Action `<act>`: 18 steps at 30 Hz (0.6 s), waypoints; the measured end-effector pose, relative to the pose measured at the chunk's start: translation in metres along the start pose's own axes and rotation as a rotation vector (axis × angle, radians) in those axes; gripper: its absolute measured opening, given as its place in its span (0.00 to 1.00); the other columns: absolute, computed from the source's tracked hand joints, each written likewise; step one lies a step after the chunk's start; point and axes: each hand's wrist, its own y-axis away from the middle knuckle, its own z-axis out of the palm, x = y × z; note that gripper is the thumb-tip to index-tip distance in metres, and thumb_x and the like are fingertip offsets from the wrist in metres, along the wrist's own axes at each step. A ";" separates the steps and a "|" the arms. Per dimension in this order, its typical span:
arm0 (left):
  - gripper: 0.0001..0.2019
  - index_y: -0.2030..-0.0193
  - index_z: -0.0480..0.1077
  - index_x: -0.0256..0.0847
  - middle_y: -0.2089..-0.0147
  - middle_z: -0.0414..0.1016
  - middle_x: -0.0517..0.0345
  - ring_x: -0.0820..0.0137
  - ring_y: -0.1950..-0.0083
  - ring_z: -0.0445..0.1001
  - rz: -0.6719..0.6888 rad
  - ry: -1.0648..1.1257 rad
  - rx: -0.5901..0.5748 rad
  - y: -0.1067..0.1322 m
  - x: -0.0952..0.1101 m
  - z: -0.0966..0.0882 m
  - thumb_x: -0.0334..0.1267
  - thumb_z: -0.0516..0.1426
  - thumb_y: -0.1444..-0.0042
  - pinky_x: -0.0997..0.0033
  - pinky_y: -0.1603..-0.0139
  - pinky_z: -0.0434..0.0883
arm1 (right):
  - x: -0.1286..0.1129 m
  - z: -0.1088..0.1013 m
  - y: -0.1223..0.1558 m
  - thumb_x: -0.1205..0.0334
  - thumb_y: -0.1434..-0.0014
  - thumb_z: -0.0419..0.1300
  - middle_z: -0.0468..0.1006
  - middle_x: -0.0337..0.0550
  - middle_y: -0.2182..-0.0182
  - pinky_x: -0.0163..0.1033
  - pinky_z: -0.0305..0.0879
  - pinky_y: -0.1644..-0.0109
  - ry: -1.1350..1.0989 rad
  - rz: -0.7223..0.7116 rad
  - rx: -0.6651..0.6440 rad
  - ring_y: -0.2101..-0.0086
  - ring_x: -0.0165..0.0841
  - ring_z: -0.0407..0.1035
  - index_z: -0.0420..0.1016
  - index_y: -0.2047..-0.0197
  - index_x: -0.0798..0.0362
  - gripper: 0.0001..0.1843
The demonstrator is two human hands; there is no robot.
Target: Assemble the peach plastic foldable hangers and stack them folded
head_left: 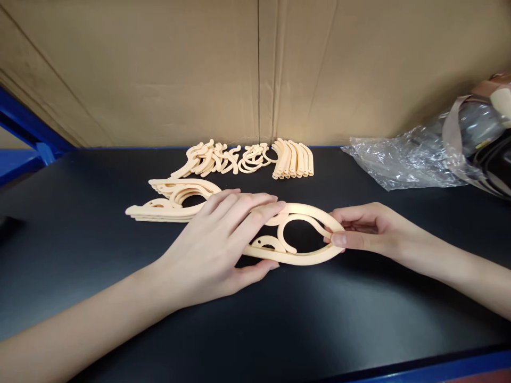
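A cream plastic folding hanger [319, 258], folded into a loop with a curved hook inside, is held just above the black table. My right hand [371, 229] pinches its rounded right end between thumb and fingers. Across its left part lies my left hand [219, 239], fingers over the upper edge and thumb at the lower edge; that end is hidden beneath the palm. Just behind and left of my left hand is a stack of similar folded hangers [163, 213], lying flat with their right ends partly covered by the hand.
Along the back of the black table [255, 330] lie loose S-shaped pieces [203, 159], curved hook pieces [251, 159] and a row of curved arm pieces [293, 158]. Crumpled clear plastic [407, 159] and a strap [453, 133] are at right. A cardboard wall [191, 69] stands behind.
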 end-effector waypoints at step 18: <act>0.25 0.35 0.60 0.35 0.34 0.66 0.47 0.61 0.35 0.67 0.020 -0.005 -0.023 0.004 0.003 -0.002 0.40 0.56 0.37 0.55 0.30 0.57 | 0.002 0.002 -0.002 0.48 0.45 0.67 0.77 0.39 0.70 0.37 0.66 0.63 -0.081 -0.016 -0.023 0.69 0.32 0.70 0.77 0.71 0.53 0.16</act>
